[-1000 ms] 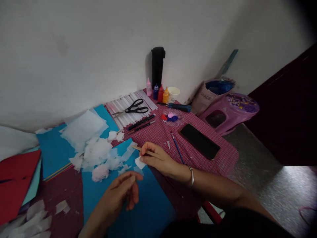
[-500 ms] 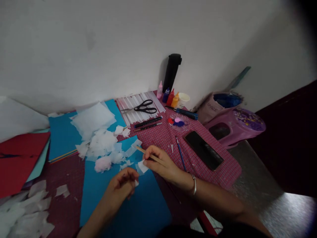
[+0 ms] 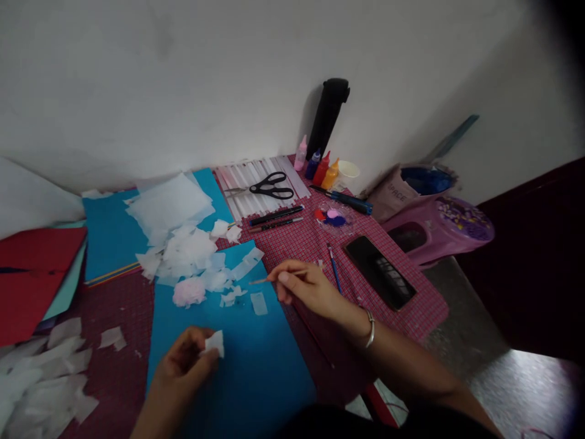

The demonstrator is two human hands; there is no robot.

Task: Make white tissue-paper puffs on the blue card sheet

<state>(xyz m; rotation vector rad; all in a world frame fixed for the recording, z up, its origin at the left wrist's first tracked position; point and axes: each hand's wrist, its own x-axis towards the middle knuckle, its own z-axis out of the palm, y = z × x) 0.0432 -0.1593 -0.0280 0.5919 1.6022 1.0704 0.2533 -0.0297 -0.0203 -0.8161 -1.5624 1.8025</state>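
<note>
My left hand [image 3: 189,360] is closed, pinching a small white tissue paper piece [image 3: 216,342] between thumb and fingers, low over a blue sheet [image 3: 247,378]. To the right, my right hand [image 3: 304,286] is closed around a thin wooden stick [image 3: 259,281], whose tip points left over the sheet. Below that tip lies a small rectangle of thin paper [image 3: 259,303]. A pinkish paper ball [image 3: 189,292] and a heap of white tissue pieces [image 3: 189,250] sit farther back on the blue sheet.
Scissors [image 3: 272,186], pens [image 3: 276,214], a paint palette [image 3: 334,218], paint bottles [image 3: 322,167], a blue-handled cutter [image 3: 347,200], a paintbrush [image 3: 334,268] and a phone [image 3: 380,272] lie or stand around the table. Loose tissue pieces [image 3: 50,390] spread at left, near red paper [image 3: 36,280].
My left hand has moved left and now holds the white tissue piece that was at my right fingers. My right hand has turned the stick nearly level. The view has shifted slightly.
</note>
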